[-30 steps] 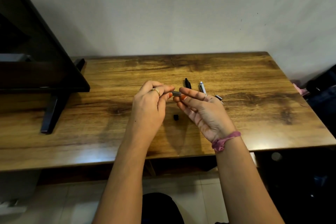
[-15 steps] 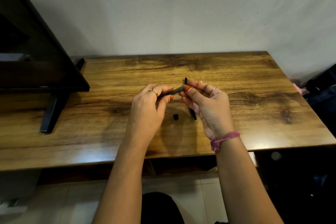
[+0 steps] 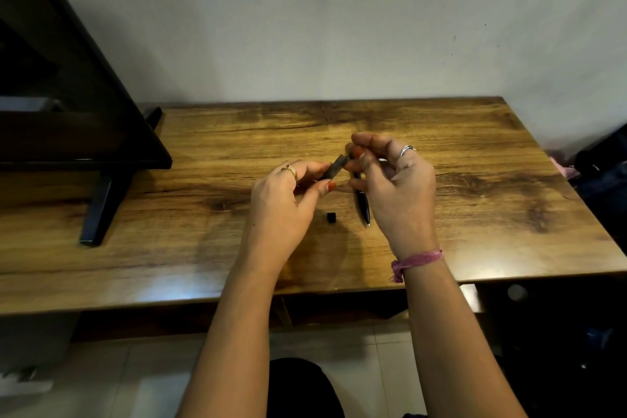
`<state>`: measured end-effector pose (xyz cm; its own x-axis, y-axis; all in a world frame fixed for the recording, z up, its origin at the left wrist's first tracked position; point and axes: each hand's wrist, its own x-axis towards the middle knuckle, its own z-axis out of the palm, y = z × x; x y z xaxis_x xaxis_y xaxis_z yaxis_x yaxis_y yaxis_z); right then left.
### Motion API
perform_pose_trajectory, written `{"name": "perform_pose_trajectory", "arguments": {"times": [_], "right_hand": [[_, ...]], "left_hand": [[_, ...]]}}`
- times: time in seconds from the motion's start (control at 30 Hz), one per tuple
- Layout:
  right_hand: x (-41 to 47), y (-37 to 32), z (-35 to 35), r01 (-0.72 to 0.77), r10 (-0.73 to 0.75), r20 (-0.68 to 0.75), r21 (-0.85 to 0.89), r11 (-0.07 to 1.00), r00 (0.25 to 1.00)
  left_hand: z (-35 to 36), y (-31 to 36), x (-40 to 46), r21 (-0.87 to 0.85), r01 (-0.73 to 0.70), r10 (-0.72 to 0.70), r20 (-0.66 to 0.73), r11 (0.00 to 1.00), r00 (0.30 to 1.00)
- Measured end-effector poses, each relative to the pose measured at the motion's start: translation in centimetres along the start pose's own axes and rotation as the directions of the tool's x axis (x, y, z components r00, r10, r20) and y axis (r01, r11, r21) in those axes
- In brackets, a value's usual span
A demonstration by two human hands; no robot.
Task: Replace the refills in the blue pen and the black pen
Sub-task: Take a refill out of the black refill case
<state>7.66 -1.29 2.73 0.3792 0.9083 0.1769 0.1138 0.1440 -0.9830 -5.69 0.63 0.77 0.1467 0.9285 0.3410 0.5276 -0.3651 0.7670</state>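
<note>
Pen barrel (image 3: 334, 166) between both hands' fingers (image 3: 356, 152).

home: wooden desk (image 3: 441, 132), tv (image 3: 68, 112)

Wooden table (image 3: 441, 132) — small black cap (image 3: 331, 217), monitor stand (image 3: 98, 210) on it.

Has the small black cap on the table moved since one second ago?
No. The small black cap lies at the same spot on the table, at the same distance from the TV stand leg and the front edge.
</note>
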Motion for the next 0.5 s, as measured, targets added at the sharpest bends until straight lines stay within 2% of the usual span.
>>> {"name": "perform_pose_trajectory", "arguments": {"times": [0.2,0.5], "right_hand": [[-0.05,0.1,-0.45,0.021,-0.022,-0.07,-0.019,1.0,0.997],[0.23,0.15,-0.95,-0.029,0.042,-0.086,0.144,0.989,0.995]], "left_hand": [[0.11,-0.1,-0.06,-0.053,0.047,-0.044,0.046,0.998,0.998],[0.19,-0.07,-0.17,-0.115,0.115,-0.105,0.093,0.987,0.99]]}}
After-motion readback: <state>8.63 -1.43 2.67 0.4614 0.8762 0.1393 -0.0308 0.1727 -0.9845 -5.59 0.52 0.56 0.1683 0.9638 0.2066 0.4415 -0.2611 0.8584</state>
